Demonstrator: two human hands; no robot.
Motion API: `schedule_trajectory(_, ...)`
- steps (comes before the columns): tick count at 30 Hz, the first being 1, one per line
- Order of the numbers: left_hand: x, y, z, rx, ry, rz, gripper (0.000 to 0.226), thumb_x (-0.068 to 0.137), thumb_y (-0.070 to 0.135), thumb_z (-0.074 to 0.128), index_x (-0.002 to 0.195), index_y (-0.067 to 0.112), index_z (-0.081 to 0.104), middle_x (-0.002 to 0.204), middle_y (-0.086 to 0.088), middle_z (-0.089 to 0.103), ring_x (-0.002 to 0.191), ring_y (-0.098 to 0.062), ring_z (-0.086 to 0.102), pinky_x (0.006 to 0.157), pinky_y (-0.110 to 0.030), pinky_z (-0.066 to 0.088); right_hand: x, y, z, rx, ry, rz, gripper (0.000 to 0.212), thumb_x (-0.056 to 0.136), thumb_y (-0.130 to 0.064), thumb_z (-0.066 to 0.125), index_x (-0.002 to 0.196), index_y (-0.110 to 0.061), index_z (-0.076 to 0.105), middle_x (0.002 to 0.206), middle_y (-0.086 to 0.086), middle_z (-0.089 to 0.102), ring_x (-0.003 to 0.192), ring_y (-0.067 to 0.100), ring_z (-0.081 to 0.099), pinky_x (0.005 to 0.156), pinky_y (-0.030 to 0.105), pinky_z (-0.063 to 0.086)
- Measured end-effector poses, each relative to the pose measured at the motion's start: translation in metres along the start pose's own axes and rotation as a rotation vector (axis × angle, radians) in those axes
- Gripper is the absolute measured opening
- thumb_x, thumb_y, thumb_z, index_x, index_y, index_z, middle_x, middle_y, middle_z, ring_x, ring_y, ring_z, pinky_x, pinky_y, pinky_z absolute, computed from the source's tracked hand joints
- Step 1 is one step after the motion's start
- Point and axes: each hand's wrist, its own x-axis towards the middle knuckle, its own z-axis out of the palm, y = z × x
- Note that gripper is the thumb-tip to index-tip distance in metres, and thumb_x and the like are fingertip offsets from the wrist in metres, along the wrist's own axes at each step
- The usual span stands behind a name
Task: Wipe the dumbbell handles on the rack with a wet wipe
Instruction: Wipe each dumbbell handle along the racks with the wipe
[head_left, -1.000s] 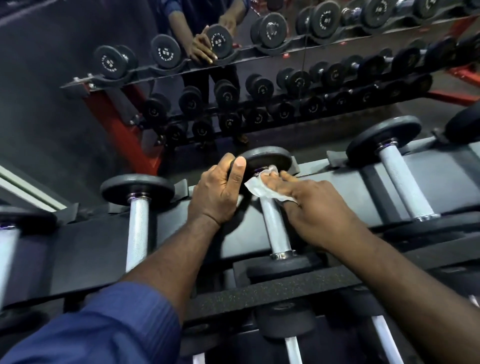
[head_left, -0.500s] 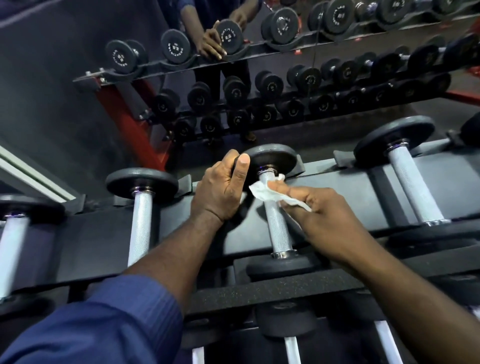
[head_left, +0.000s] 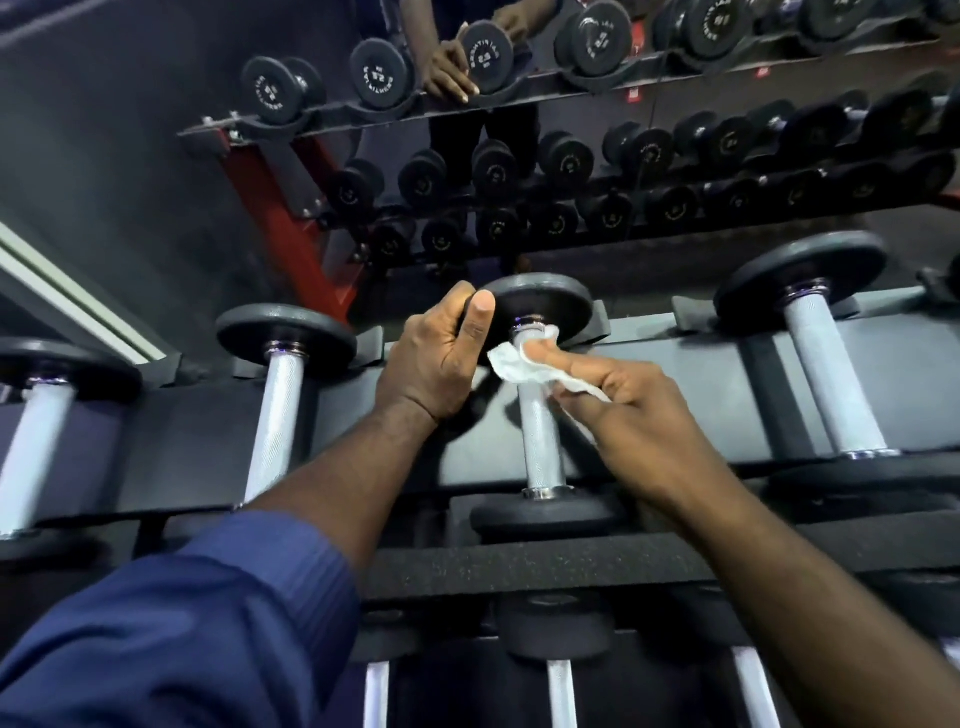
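Slid back up the dumbbell handle (head_left: 540, 441) since half a second ago: right hand (head_left: 639, 410), thumb and fingers curled round the wet wipe (head_left: 511, 366), pressing it against the bar right under the far head (head_left: 545, 306). Left hand (head_left: 441, 358) just beside it, gripping that head's rim, thumb up, steadying. Bare knurled steel below the right hand, down to the near collar. Likely trouble from here: wipe snagging or bunching on the knurling, leaving the underside missed; bar rolling in the rack (head_left: 691, 353) cradle should the left grip slacken. Next handle (head_left: 275, 410) left of the left hand, wiped or not impossible to tell.
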Motion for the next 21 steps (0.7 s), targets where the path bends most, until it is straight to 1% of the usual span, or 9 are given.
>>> schedule_trajectory(2,0.001,-0.001,0.000,0.005,0.014,0.004,0.048,0.103,0.068,0.025,0.086,0.028,0.043,0.060,0.013,0.044,0.056,-0.010,0.044,0.058,-0.036,0.036,-0.020,0.006,-0.005,-0.010,-0.046,-0.007,0.032,0.096,-0.020,0.062,0.111,-0.046,0.076,0.103,-0.014,0.077,0.107,0.028,0.070,0.095,0.054,0.054)
schedule_trajectory(3,0.000,-0.001,0.001,0.004,0.023,0.004,0.046,0.104,0.068,0.025,0.085,0.029,0.042,0.059,0.010,0.043,0.055,-0.010,0.043,0.057,-0.038,0.038,-0.031,0.007,-0.007,-0.037,-0.055,-0.019,0.033,0.094,-0.019,0.064,0.107,-0.046,0.077,0.103,-0.012,0.078,0.107,0.025,0.071,0.094,0.054,0.055)
schedule_trajectory(5,-0.001,0.000,0.001,0.005,0.030,0.004,0.043,0.104,0.068,0.026,0.082,0.034,0.041,0.058,0.005,0.039,0.054,-0.012,0.043,0.057,-0.041,0.042,-0.045,0.009,-0.010,-0.059,-0.032,-0.033,0.038,0.089,-0.008,0.064,0.100,-0.039,0.081,0.103,-0.017,0.077,0.107,0.004,0.070,0.098,0.041,0.054)
schedule_trajectory(7,-0.002,0.001,0.001,0.010,0.043,-0.003,0.042,0.104,0.068,0.026,0.083,0.036,0.041,0.058,0.004,0.039,0.055,-0.013,0.044,0.058,-0.041,0.042,-0.047,0.011,-0.014,-0.060,-0.030,-0.013,0.039,0.089,-0.002,0.060,0.096,-0.033,0.083,0.099,-0.018,0.077,0.105,-0.001,0.069,0.099,0.037,0.054)
schedule_trajectory(11,-0.003,0.002,0.001,0.030,0.048,-0.006,0.042,0.104,0.069,0.025,0.085,0.035,0.042,0.059,0.003,0.040,0.055,-0.014,0.046,0.058,-0.040,0.043,-0.039,0.012,-0.014,-0.079,-0.040,0.016,0.032,0.093,-0.015,0.065,0.105,-0.040,0.079,0.101,-0.022,0.076,0.093,0.030,0.073,0.085,0.052,0.059)
schedule_trajectory(14,-0.003,-0.001,0.002,0.032,0.053,-0.008,0.042,0.103,0.069,0.025,0.085,0.036,0.041,0.060,0.003,0.040,0.057,-0.017,0.047,0.058,-0.040,0.043,-0.041,0.009,-0.017,-0.093,-0.067,0.038,0.032,0.089,-0.013,0.065,0.097,-0.040,0.081,0.097,-0.016,0.078,0.101,0.031,0.072,0.090,0.055,0.056)
schedule_trajectory(17,-0.002,0.000,0.002,0.037,0.064,0.003,0.041,0.103,0.069,0.025,0.084,0.037,0.041,0.058,0.003,0.039,0.055,-0.015,0.046,0.057,-0.037,0.037,-0.036,0.007,-0.028,-0.141,-0.129,0.037,0.032,0.085,-0.018,0.059,0.085,-0.039,0.082,0.078,0.004,0.077,0.078,0.032,0.071,0.076,0.050,0.059)
schedule_trajectory(19,-0.003,0.001,0.002,0.041,0.067,-0.001,0.040,0.103,0.069,0.025,0.083,0.037,0.040,0.058,0.002,0.039,0.055,-0.015,0.046,0.057,-0.036,0.035,-0.028,0.011,-0.032,-0.213,-0.172,0.077,0.035,0.088,-0.014,0.057,0.084,-0.039,0.081,0.071,0.004,0.074,0.070,0.037,0.063,0.066,0.048,0.053)
schedule_trajectory(21,-0.003,0.000,0.001,0.047,0.066,-0.001,0.040,0.103,0.068,0.025,0.083,0.037,0.040,0.058,0.002,0.039,0.055,-0.016,0.046,0.058,-0.036,0.035,-0.025,0.010,-0.034,-0.298,-0.265,0.121,0.035,0.091,-0.013,0.056,0.090,-0.039,0.079,0.078,0.001,0.075,0.076,0.037,0.065,0.067,0.049,0.054)
